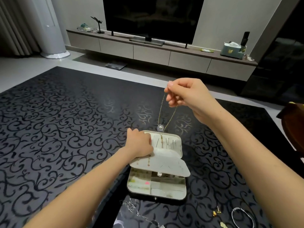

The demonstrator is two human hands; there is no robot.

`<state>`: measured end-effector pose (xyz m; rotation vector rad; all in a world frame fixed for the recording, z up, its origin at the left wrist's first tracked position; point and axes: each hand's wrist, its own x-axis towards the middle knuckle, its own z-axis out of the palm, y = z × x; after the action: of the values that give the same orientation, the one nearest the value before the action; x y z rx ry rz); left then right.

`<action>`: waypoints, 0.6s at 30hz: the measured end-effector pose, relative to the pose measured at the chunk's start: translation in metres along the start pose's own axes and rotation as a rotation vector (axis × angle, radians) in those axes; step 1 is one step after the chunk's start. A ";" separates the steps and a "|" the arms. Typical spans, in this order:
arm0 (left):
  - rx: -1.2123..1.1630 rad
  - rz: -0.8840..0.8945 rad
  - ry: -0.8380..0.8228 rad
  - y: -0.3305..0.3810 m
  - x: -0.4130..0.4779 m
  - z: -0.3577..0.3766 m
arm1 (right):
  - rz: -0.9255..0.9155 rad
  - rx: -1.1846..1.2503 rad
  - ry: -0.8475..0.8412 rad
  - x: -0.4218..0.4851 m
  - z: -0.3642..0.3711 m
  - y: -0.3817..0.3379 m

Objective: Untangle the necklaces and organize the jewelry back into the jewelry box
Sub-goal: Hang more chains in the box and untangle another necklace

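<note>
Chain (159, 112) this fine should be limp, nearly weightless and snag-prone; our right hand (185, 94) pinches its top, our left hand (139, 143) grips the jewelry box (181, 145) pocket (166, 153).

bracelet (243, 218) right of jewelry box (157, 189)

This is looking like a home living room: a large dark television (151, 17) is standing on a long, low wall-hung cabinet (148, 54) with drawer fronts. Pleated curtains (14, 25) are hanging at the left beside a white tower appliance (52, 30). A tissue box (232, 48) and a small figurine (98, 24) are sitting on the cabinet top, and a bathroom scale (116, 65) is lying on the pale floor (16, 71).
</note>
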<state>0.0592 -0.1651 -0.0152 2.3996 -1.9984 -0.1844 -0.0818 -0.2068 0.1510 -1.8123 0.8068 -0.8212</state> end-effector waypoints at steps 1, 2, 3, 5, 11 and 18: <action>0.027 0.009 -0.010 -0.001 0.002 0.000 | 0.000 0.003 -0.003 0.006 0.003 0.002; 0.052 0.018 -0.018 -0.002 0.004 0.001 | 0.002 0.006 -0.006 0.010 0.006 0.004; 0.065 0.022 -0.027 -0.003 0.004 0.002 | 0.005 0.008 -0.012 0.013 0.009 0.007; 0.066 0.024 -0.040 -0.006 0.003 0.005 | 0.016 0.007 -0.025 0.018 0.015 0.012; 0.011 0.033 0.092 -0.007 -0.001 0.004 | 0.004 0.021 -0.020 0.027 0.020 0.012; -0.113 0.095 0.259 -0.003 -0.010 0.013 | -0.003 0.031 -0.028 0.021 0.022 0.015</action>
<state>0.0589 -0.1538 -0.0277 2.1311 -1.9228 0.0145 -0.0551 -0.2181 0.1342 -1.7943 0.7702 -0.8042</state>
